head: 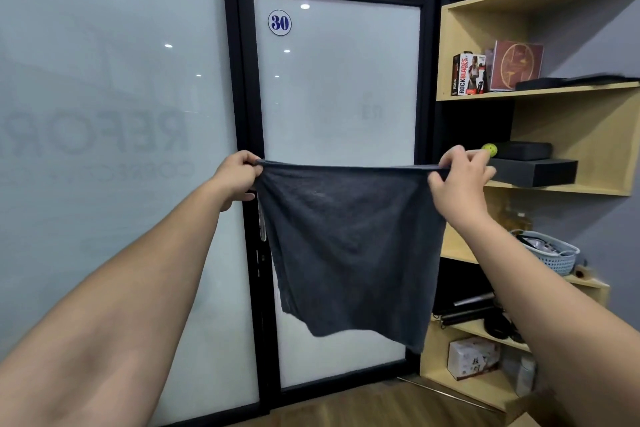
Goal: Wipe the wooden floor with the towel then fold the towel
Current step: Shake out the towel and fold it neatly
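Left hand (239, 177): fingers curled tight round the towel's top left corner
Right hand (457, 177): thumb and fingers pinched on the top right corner
Towel (349, 246): dark grey, held up in mid-air at chest height, stretched between both hands, well above the wooden floor (398, 407)
Axis: top edge runs level left to right, slightly the longer way; sheet hangs straight down, bottom edge ragged and lower on the right
Risk: a loose pinch drops a corner; uneven hem could skew the fold
Beyond: frosted door (339, 87), shelves (540, 90) to the right

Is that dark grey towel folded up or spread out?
Spread out: the dark grey towel hangs flat, pinched at its top corners by the left hand and right hand.
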`<state>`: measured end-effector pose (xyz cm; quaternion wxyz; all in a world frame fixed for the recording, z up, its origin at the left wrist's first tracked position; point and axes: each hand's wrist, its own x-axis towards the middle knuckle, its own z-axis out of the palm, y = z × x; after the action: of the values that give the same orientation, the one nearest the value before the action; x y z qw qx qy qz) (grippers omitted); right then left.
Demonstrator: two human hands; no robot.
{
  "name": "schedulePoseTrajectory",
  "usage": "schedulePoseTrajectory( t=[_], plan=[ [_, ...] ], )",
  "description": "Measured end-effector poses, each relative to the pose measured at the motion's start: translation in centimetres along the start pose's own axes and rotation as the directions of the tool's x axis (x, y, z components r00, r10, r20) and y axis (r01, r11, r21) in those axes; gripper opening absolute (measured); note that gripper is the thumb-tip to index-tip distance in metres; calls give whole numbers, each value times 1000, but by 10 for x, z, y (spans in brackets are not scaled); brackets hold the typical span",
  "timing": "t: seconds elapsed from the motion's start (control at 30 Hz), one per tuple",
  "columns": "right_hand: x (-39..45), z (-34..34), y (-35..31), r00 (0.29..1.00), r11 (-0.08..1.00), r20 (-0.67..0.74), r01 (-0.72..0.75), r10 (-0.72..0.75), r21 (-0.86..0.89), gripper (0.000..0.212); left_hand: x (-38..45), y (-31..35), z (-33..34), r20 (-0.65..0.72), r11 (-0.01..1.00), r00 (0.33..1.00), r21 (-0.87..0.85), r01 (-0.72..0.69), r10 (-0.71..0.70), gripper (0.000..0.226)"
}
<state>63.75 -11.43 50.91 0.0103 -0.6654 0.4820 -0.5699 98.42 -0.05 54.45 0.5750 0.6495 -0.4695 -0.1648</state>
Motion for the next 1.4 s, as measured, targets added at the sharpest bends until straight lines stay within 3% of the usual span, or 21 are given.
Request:
schedulePoseTrajectory(
  t=[0.13,0.27,0.4,0.53,0.6,0.63,0.67,0.7,0.73,0.8,0.83,0.87,0.93,0.97,1.03,1.1,1.17,1.23,1.3,1.4],
  plan=[
    [7,-3,1,989,958,25,-144,143,248,10,0,13,8,-6,985,999,-164,-46,45,20],
    [6,-2,5,969,866,92,-244,228,437,28,4,25,12,-60,978,989,-152,-140,132,20],
    [3,-5,8,969,823,146,-245,197,513,30,8,13,12,-158,973,961,-11,-230,225,20],
    [23,-18,-7,978,728,112,-206,176,654,30,19,23,8,-343,945,903,-104,-309,257,16],
    [18,-12,-9,946,675,256,-323,201,663,53,19,17,11,-347,952,923,-191,-240,163,19],
    [2,0,-1,856,627,456,-498,244,599,66,10,-3,19,-225,955,974,-282,-92,27,40],
    [-26,16,15,668,570,698,-688,257,449,74,-6,-35,28,-7,926,991,-356,125,-137,65],
    [-63,33,38,445,513,870,-809,211,289,78,-25,-77,38,237,864,928,-355,358,-287,80],
    [-107,48,61,245,463,950,-876,195,131,76,-51,-124,46,406,798,807,-248,549,-429,83],
    [-186,68,97,-8,351,954,-929,300,-119,74,-109,-209,59,565,638,528,-2,770,-635,71],
    [-212,73,110,-71,328,924,-922,376,-205,74,-133,-241,64,577,548,412,74,833,-705,63],
    [-229,77,116,-95,336,897,-906,432,-257,73,-149,-262,68,559,489,348,120,864,-753,60],
    [-221,80,105,-56,360,874,-897,483,-256,57,-150,-261,73,558,476,343,107,873,-755,54],
    [-204,81,97,23,367,888,-915,459,-166,45,-142,-250,72,573,514,402,39,857,-714,45],
    [-156,77,74,262,351,920,-924,293,152,24,-113,-219,63,527,617,619,-209,759,-583,39],
    [-118,72,55,425,331,893,-872,147,360,26,-86,-193,53,482,644,734,-374,667,-479,45],
    [-114,73,46,448,455,870,-831,208,319,33,-80,-184,50,454,692,733,-293,660,-506,34],
    [-128,80,54,451,581,801,-797,394,163,27,-87,-191,50,381,724,703,-115,681,-601,25],
    [-140,85,65,466,610,719,-789,515,74,23,-91,-201,46,276,715,695,-39,698,-664,21],
    [-135,84,64,514,595,679,-792,523,141,22,-89,-194,32,198,722,704,29,691,-682,17]
  ],
)
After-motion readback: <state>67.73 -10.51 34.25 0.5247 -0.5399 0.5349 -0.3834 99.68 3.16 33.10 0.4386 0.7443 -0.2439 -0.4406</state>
